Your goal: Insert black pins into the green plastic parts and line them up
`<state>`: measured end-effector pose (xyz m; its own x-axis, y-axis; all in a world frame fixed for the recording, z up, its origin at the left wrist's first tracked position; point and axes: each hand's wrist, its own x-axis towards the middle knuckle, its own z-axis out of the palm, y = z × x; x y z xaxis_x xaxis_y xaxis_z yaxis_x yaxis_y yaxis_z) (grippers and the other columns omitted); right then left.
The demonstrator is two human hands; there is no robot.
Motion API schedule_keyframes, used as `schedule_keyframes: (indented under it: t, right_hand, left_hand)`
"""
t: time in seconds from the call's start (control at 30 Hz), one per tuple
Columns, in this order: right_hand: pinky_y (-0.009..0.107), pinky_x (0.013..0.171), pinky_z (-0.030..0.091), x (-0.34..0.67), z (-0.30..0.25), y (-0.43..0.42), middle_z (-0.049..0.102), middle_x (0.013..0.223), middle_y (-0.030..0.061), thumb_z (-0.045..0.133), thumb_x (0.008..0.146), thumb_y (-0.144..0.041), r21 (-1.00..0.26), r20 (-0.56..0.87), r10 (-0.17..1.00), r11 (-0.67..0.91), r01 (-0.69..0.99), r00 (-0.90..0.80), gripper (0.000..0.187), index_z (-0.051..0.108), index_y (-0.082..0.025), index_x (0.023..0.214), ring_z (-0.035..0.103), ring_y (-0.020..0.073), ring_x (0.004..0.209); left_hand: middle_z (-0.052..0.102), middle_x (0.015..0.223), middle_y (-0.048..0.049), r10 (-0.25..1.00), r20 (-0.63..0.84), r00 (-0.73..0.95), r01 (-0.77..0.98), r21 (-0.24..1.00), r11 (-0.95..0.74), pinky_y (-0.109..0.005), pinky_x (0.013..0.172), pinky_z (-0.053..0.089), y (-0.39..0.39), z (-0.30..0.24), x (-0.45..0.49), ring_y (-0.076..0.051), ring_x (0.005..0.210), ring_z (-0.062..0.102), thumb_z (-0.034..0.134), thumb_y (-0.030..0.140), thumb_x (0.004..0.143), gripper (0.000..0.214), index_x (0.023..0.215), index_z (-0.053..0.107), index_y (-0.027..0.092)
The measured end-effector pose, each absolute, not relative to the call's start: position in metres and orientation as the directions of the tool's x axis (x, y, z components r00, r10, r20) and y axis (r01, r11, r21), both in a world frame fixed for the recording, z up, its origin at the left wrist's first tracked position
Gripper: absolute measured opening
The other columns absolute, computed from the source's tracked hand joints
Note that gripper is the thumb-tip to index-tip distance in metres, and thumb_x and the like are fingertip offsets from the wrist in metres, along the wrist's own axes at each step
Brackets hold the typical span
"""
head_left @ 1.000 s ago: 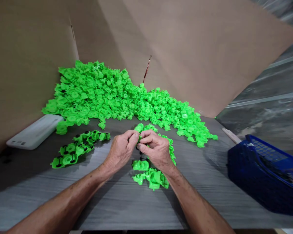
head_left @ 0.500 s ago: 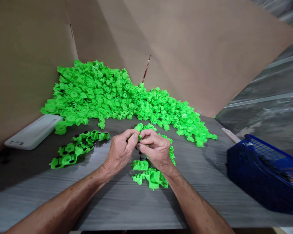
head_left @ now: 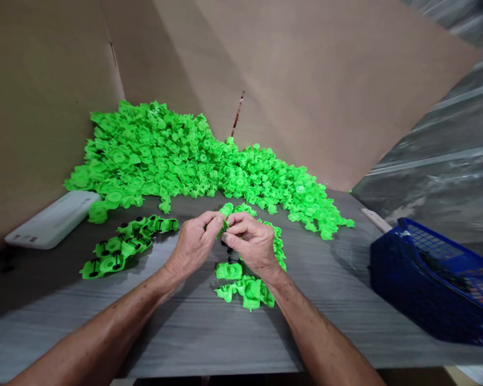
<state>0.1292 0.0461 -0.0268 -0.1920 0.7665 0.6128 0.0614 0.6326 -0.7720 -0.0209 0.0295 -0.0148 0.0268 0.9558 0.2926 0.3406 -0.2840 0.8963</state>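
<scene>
My left hand [head_left: 199, 238] and my right hand [head_left: 251, 241] meet at the middle of the table, thumbs and fingers pinched around one green plastic toy car part [head_left: 226, 224]. Most of that part is hidden by the fingers. Below the hands lie a black wheel axle [head_left: 235, 260], a green car body [head_left: 228, 271] and several more green parts [head_left: 253, 292]. Other green pieces [head_left: 279, 246] show beyond my right wrist. Left of my hands, a slanting row of green car bodies [head_left: 123, 246] lies with black axles and wheels fitted.
A large heap of green parts [head_left: 156, 155] leans along the back board [head_left: 298, 80]. At the left lies a white power bank [head_left: 52, 220]. A blue plastic basket [head_left: 418, 289] with dark pieces inside stands at the right of the grey table [head_left: 177, 332].
Both hands stay pinched on the green part, with only slight finger movement. The whole view has shifted a little; the things on the table look unmoved.
</scene>
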Motion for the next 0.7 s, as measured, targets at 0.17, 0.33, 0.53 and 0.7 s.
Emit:
schedule_keyframes:
  t: [0.17, 0.33, 0.53, 0.7]
  right_hand:
    - [0.025, 0.057, 0.047, 0.15, -0.024, 0.057, 0.067, 0.082, 0.0036, 0.072, 0.071, -0.021, -0.815, 0.466, 0.833, 0.535, 0.223, -0.297, 0.009, 0.072, -0.018, 0.078, 0.057, 0.0112, 0.062]
    - [0.026, 0.068, 0.046, 0.159, -0.012, 0.045, 0.067, 0.08, 0.002, 0.072, 0.07, -0.01, -0.603, 0.265, 0.715, 0.646, 0.467, -0.647, 0.013, 0.073, -0.017, 0.08, 0.061, 0.0136, 0.072]
    - [0.026, 0.072, 0.043, 0.149, -0.009, 0.028, 0.067, 0.084, 0.0024, 0.074, 0.072, -0.011, -0.344, 0.113, 0.644, 0.74, 0.578, -0.757, 0.017, 0.075, -0.022, 0.085, 0.061, 0.0167, 0.082]
    - [0.025, 0.063, 0.038, 0.144, -0.014, 0.031, 0.067, 0.07, 0.0013, 0.07, 0.076, -0.012, -0.29, 0.129, 0.664, 0.736, 0.612, -0.737, 0.01, 0.073, -0.021, 0.075, 0.061, 0.0151, 0.07]
  left_hand:
    - [0.071, 0.081, -0.007, 0.971, 0.204, 0.121, 0.756, 0.615, -0.224, -0.029, 0.068, 0.044, 0.048, -0.006, -0.053, -0.022, 0.076, 0.064, 0.044, 0.041, 0.087, 0.042, 0.115, 0.062, 0.016]
    - [0.069, 0.092, -0.0157, 0.98, 0.107, 0.166, 0.983, 0.061, -0.173, -0.04, 0.072, 0.044, 0.046, 0.0, -0.07, -0.035, 0.094, 0.062, 0.047, 0.033, 0.086, 0.029, 0.093, 0.069, 0.017]
    - [0.065, 0.1, -0.0181, 0.936, 0.297, 0.186, 0.982, -0.059, -0.177, -0.047, 0.078, 0.042, 0.04, -0.01, -0.054, -0.037, 0.099, 0.057, 0.045, 0.021, 0.085, 0.028, 0.099, 0.068, 0.014]
    - [0.067, 0.098, -0.0123, 0.916, 0.248, 0.317, 0.906, 0.207, -0.37, -0.038, 0.079, 0.044, 0.042, -0.025, -0.037, -0.028, 0.094, 0.062, 0.043, 0.018, 0.084, 0.03, 0.101, 0.068, 0.017]
